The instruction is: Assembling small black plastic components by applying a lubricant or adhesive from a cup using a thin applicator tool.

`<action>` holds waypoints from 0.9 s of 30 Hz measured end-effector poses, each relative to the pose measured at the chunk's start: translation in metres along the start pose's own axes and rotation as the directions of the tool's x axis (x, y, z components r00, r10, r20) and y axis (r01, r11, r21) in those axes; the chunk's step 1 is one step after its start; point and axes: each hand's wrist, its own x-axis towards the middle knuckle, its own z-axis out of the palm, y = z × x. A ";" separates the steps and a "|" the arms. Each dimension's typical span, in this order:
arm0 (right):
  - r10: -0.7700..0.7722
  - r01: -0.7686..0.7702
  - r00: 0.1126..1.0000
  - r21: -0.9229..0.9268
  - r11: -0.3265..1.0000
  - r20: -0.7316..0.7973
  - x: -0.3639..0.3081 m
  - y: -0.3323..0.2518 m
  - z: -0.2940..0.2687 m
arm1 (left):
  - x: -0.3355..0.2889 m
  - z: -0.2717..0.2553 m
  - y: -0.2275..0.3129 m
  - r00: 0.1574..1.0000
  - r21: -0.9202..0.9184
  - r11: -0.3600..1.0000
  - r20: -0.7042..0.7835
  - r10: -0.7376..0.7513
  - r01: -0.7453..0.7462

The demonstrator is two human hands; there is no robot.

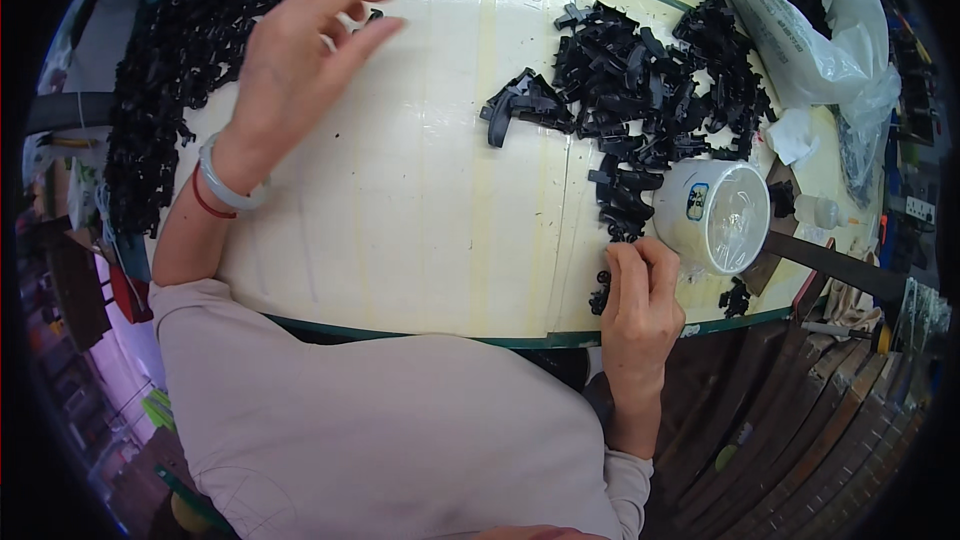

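Observation:
My left hand (pixel 300 65) is over the far left of the table, thumb and forefinger curved and apart. A small black plastic part (pixel 375 15) shows in the gap behind its fingers; whether it lies on the table cannot be made out. Beside that hand spreads a large heap of black plastic parts (pixel 165 90). Near the front edge at the right, my right hand (pixel 645 305) has its fingers bent down and pressed together at some small black pieces (pixel 601 292). What its fingertips grip is hidden. Another pile of black clip-like parts (pixel 630 80) lies beyond it.
A white round tub (pixel 690 225) with clear plastic inside lies tilted beside my right hand. A white plastic bag (pixel 800 40) with black parts stands at the far right. A small black cluster (pixel 735 298) sits near the green-taped table edge (pixel 450 342).

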 end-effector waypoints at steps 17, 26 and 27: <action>0.522 -0.159 0.833 0.983 -0.091 0.183 -0.006 -0.001 -0.021 | -0.013 0.044 0.046 0.731 -0.155 0.759 0.206 0.651 -0.632; 0.503 -0.187 0.845 0.982 -0.033 0.178 -0.016 0.005 -0.019 | -0.013 0.037 0.050 0.935 -0.249 0.933 0.179 0.307 -0.259; 0.501 -0.147 0.856 0.989 -0.001 0.127 -0.017 0.006 -0.020 | -0.013 0.041 0.052 0.925 -0.230 0.936 0.211 0.316 -0.267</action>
